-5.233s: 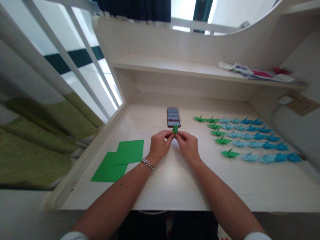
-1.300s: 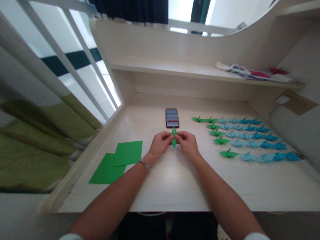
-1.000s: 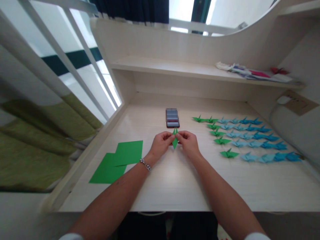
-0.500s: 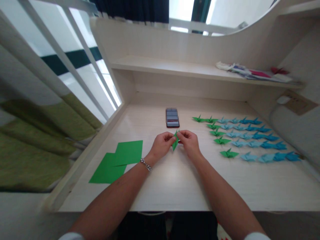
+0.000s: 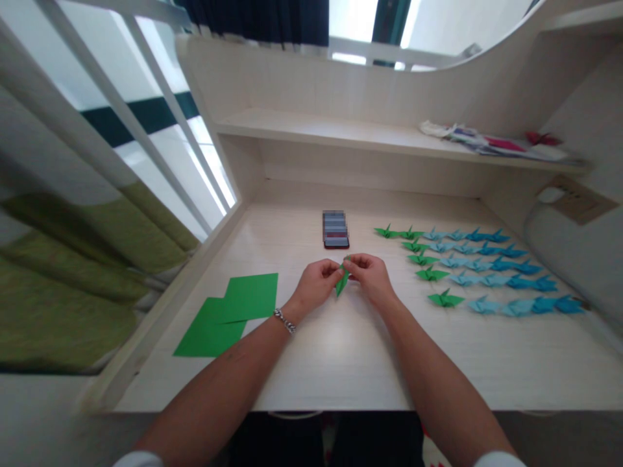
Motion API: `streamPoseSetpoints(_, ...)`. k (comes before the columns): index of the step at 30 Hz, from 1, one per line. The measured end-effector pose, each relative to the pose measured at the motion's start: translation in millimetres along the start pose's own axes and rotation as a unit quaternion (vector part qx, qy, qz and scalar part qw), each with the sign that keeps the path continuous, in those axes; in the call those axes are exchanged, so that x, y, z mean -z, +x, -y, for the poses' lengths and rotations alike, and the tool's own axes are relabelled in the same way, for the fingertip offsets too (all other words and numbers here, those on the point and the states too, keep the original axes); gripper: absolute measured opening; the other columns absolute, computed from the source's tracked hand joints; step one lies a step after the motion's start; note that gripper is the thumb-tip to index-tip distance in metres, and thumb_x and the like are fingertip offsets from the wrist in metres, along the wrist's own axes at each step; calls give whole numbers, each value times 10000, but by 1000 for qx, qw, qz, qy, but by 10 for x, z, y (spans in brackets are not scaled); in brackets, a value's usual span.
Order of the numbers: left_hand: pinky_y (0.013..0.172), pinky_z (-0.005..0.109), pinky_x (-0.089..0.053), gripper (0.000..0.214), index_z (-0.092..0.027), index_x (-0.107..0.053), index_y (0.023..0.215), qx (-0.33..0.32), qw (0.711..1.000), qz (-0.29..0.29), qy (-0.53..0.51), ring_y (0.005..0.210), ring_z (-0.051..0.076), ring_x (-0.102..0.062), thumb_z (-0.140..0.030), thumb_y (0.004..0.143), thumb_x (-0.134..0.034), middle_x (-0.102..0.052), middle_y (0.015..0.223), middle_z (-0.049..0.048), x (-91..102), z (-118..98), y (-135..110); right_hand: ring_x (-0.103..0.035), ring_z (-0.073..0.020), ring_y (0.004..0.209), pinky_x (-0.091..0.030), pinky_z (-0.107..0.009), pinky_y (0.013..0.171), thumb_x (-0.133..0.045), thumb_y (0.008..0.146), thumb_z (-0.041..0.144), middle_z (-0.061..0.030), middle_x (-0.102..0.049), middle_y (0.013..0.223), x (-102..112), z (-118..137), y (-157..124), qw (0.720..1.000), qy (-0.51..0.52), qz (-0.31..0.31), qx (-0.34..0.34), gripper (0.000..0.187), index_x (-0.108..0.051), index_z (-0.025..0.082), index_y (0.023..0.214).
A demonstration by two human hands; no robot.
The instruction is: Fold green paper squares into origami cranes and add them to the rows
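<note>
Between my two hands is a small piece of folded green paper (image 5: 342, 284), narrow and pointed, its lower tip aimed down toward the table. My left hand (image 5: 317, 283) pinches it from the left, thumb and forefinger closed on its edge. From the right, my right hand (image 5: 370, 275) grips the upper end of the paper between thumb and fingers, covering part of it. Two flat green paper sheets (image 5: 253, 295) overlap on the table to the left of my left forearm.
Rows of folded paper cranes, green (image 5: 446, 298), light blue (image 5: 487, 279) and darker blue (image 5: 544, 305), stand on the right side of the desk. A phone (image 5: 335, 229) lies beyond my hands. Above the desk runs a shelf (image 5: 331, 131) with papers (image 5: 506, 143) at its right.
My right fingers have shifted slightly over the top of the folded green paper, hiding more of its upper points. The paper's lower tip sits slightly lower.
</note>
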State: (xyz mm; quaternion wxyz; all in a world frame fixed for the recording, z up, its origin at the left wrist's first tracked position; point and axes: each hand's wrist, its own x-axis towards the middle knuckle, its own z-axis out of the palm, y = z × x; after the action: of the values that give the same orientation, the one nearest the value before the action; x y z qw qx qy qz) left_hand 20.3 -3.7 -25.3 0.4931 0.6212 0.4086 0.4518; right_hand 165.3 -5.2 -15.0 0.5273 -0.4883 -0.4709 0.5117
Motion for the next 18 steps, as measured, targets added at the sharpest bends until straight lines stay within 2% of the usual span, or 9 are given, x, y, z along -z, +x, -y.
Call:
streamPoseSetpoints(12, 594, 253, -445, 208, -141, -650, 770, -21, 998, -9, 57, 641, 136, -572, -346, 762, -611, -661, 725, 51, -8, 39, -22, -584, -146, 574, -498, -297, 600, -741, 592, 381, -29, -671, 638, 26, -53, 27, 1000, -10, -1, 26, 265, -682, 150, 707)
streamPoseSetpoints(18, 566, 247, -435, 204, -149, -647, 739, -20, 997, 5, 68, 609, 129, -553, -350, 757, -616, -644, 691, 36, -12, -11, -40, -599, -156, 608, -503, -300, 616, -741, 599, 359, -32, -679, 673, 26, -43, 29, 997, -4, -47, 55, 260, -684, 150, 743)
